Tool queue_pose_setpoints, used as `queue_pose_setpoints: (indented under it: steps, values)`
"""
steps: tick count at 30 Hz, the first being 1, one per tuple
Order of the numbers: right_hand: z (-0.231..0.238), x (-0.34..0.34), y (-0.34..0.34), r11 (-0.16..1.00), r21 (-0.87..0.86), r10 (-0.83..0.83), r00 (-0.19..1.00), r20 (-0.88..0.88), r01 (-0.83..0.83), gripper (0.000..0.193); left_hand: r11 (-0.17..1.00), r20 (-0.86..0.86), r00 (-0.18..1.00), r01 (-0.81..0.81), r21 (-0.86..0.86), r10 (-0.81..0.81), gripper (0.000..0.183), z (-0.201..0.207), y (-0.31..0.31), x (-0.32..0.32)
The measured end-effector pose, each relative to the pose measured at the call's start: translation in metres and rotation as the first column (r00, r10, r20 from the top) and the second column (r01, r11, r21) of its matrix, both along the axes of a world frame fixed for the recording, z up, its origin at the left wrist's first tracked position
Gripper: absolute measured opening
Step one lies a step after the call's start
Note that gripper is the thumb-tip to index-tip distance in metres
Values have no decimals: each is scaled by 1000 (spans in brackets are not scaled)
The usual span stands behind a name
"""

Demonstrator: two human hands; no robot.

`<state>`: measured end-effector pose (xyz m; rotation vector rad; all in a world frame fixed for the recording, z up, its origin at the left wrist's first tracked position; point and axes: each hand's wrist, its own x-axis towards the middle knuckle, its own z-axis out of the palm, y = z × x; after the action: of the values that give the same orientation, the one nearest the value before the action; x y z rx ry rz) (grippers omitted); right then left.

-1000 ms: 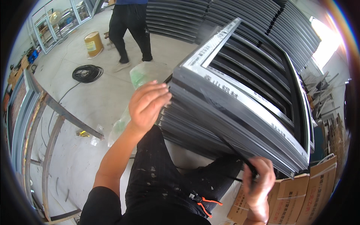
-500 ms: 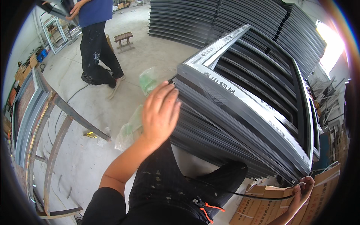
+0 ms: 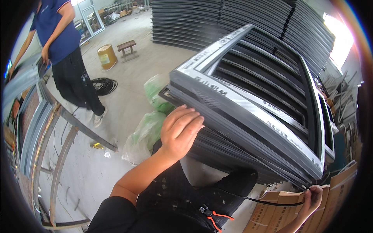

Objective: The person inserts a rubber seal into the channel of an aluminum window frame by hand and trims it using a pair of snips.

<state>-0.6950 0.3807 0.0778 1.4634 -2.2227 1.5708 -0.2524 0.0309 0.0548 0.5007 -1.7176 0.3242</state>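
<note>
Dark grey window frames (image 3: 241, 120) lie stacked in front of me, the top ones faced with printed white film. Bent fingers of my left hand (image 3: 180, 134) rest against the stack's near side, below its left corner. They are closed together, and what lies under them is hidden. At the near right corner, my right hand (image 3: 313, 197) pinches a thin black flexible strip (image 3: 268, 202). The strip curves left from that hand towards my knee. Pliers with orange handles (image 3: 213, 217) lie against my dark clothing.
Cardboard boxes (image 3: 268, 215) stand at the lower right. A rusty metal stand (image 3: 64, 159) with grey frames is at left, where a co-worker (image 3: 64, 50) handles a frame. Plastic wrap (image 3: 142, 136) lies beside the stack. Behind are a stool (image 3: 127, 49), a drum (image 3: 107, 57) and more stacked frames (image 3: 186, 25).
My left hand has moved down and right along the stack's side, its fingers more bent. My right hand stays at the corner. The co-worker has moved left, lowering a frame towards the stand.
</note>
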Motion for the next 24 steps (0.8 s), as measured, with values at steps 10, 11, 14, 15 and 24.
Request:
queue_pose_setpoints:
  steps: [10, 11, 14, 15, 24]
  values:
    - [21, -8, 27, 896, -344, 367, 904, 221, -280, 37, 999, 0, 1000, 7, -38, -7, 25, -10, -16, 4]
    - [25, -6, 27, 878, -371, 398, 891, 219, -301, 36, 999, 21, 1000, -3, -46, 3, 24, -10, -16, 5]
    - [32, 2, 25, 835, -449, 455, 859, 237, -318, 30, 998, 79, 997, -17, -63, 22, 22, -4, -16, 8]
    - [34, 3, 24, 840, -462, 435, 862, 259, -285, 29, 998, 95, 995, -13, -65, 20, 22, -2, -17, 9]
    - [54, 29, 36, 708, -667, 634, 626, 454, -233, 18, 1000, -3, 1000, -19, 14, 19, 29, 4, -9, 8]
